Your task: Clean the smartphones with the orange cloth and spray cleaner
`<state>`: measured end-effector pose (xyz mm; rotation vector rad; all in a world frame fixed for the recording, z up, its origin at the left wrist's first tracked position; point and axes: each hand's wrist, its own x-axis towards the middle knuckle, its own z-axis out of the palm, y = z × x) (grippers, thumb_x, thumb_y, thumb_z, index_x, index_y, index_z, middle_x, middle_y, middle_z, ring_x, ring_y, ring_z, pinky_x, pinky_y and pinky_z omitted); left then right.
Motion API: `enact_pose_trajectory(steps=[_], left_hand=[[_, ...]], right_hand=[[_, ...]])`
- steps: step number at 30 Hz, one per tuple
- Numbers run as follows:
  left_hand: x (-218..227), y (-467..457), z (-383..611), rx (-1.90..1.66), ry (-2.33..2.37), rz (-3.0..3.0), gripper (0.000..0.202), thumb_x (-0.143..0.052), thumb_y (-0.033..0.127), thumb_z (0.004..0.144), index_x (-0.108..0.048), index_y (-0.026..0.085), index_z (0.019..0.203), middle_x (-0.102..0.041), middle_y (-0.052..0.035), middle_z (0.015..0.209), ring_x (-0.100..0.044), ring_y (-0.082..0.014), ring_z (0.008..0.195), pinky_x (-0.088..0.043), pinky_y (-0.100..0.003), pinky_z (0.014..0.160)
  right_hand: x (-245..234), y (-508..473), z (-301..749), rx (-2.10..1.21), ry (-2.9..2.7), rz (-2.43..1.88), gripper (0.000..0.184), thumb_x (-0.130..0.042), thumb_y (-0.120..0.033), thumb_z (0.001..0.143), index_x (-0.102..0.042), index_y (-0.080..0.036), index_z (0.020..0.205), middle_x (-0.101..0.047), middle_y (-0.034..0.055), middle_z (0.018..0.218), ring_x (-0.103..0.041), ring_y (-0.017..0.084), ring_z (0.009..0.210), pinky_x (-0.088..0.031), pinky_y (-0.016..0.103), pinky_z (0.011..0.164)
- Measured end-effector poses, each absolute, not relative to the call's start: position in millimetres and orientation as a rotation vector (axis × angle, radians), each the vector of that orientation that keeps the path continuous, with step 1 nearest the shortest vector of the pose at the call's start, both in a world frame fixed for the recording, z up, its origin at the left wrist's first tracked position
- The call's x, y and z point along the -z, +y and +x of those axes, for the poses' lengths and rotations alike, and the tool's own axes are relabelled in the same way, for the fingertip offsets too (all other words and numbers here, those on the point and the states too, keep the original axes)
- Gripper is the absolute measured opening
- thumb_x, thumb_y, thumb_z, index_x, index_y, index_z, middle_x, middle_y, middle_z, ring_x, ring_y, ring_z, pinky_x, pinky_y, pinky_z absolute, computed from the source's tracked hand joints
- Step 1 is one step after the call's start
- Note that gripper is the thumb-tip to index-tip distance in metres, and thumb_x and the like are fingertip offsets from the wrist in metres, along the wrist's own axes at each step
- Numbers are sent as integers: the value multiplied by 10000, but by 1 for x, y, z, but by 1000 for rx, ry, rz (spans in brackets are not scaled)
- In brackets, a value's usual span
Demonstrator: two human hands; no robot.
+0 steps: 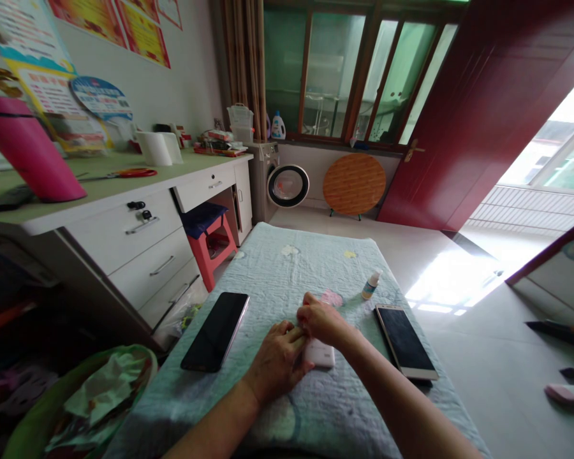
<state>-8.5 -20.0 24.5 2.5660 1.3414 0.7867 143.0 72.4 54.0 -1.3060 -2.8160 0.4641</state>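
Observation:
A small white rectangular object [321,354] with rounded corners lies on the light-blue quilted cloth [268,268], partly covered by my hands. My left hand [281,357] grips its left side, thumb along the near part and fingers at the far part. Just beyond, my right hand [324,322] is closed in a pinch against the left fingertips; whatever is between its fingers is hidden. To the left lies a dark-screened phone [216,331]. On the right is a phone with a light gold frame [405,341], and a small spray bottle [370,285] stands beyond it.
At left is a white desk [124,233] with a pink bottle [33,146], scissors [134,173] and a paper roll [155,148]. A red stool [213,242] stands under it. A bin [148,370] with crumpled paper sits lower left. A washing machine door [289,185] hangs open.

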Motion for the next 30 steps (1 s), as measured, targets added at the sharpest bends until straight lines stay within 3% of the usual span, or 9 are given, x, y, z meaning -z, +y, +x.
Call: enact_pose_trajectory(steps=[5, 12, 19, 30], left_hand=[[-26, -21, -8, -788, 1380, 2540, 329, -653, 470, 846, -659, 202, 1037, -677, -68, 975, -555, -288, 922, -458, -450, 851], [-25, -21, -7, -845, 1367, 2533, 333, -641, 467, 858, -663, 202, 1060, -680, -70, 975, -563, -277, 917, -449, -438, 856], [-27, -21, -6, -831, 1372, 2535, 326, -651, 449, 850, -655, 212, 1074, -680, -71, 1034, -569, -281, 918, -444, -440, 846], [-28, -21, -6, -792, 1365, 2515, 335, -667, 436, 838, -648, 193, 1067, -680, -89, 1091, -583, -300, 957, -442, -473, 886]], right_hand=[[-53, 98, 139, -408, -2758, -1448, 255, -469, -179, 914, -709, -234, 977, -548, 49, 1083, -552, 115, 719, -338, 252, 616], [-48, 111, 138, -409, -2697, -1618, 285, -438, -174, 911, -685, -274, 1012, -529, 49, 1093, -592, 153, 815, -382, 257, 638], [-46, 114, 153, -439, -2660, -1624, 227, -522, -130, 854, -688, -209, 987, -553, 55, 1040, -577, 129, 785, -377, 232, 663], [-39, 99, 198, -444, -2453, -1692, 236, -496, -75, 856, -674, -148, 994, -575, 76, 986, -573, 144, 814, -376, 232, 718]])
